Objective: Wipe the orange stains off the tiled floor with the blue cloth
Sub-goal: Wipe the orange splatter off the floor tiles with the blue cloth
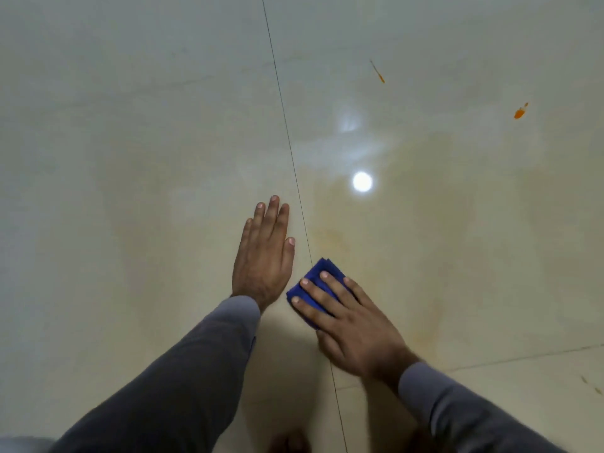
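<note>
In the head view, the folded blue cloth (322, 282) is pressed flat onto the tiled floor (130, 158) under the right hand (348, 322), whose fingers are laid straight across it rather than curled round it; the cloth lies just right of the long grout line (287, 125). The left hand (263, 256) is spread flat on the floor just left of that line, holding nothing, and appears to be used as a brace. A faint orange smear (336, 240) is seen just ahead of the cloth, so the stroke is best pushed forward through it with even palm pressure. Two sharper marks remain well apart, further toward the far right: a thin orange streak (377, 71) and an orange blot (519, 112). A clean cloth face should be turned down before these are reached.
</note>
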